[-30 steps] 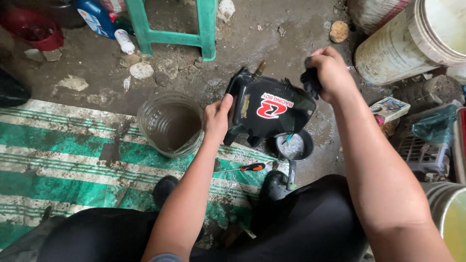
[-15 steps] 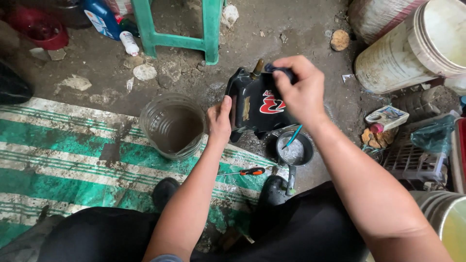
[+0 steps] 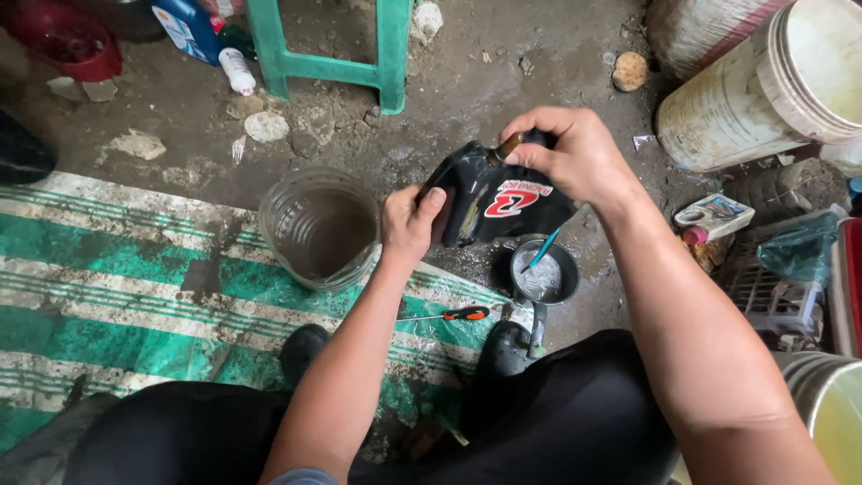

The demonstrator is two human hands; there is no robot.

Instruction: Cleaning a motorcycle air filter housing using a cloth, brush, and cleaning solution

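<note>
A black plastic cover panel with a red and white emblem is held up between both hands. My left hand grips its left edge. My right hand is closed over its top edge, pinching a thin brown-handled tool against the panel. Under the panel stands a small dark metal cup with pale liquid and a blue stick in it. A clear round container of murky liquid sits just left of my left hand.
A small orange-handled screwdriver lies on the green striped mat. A green stool stands behind. White buckets and a crate crowd the right. A red bowl, bottles and stones lie on the dirt floor.
My right hand moved from the panel's far right corner across to its top left edge. The panel turned and tilted up, and the view shifted.
</note>
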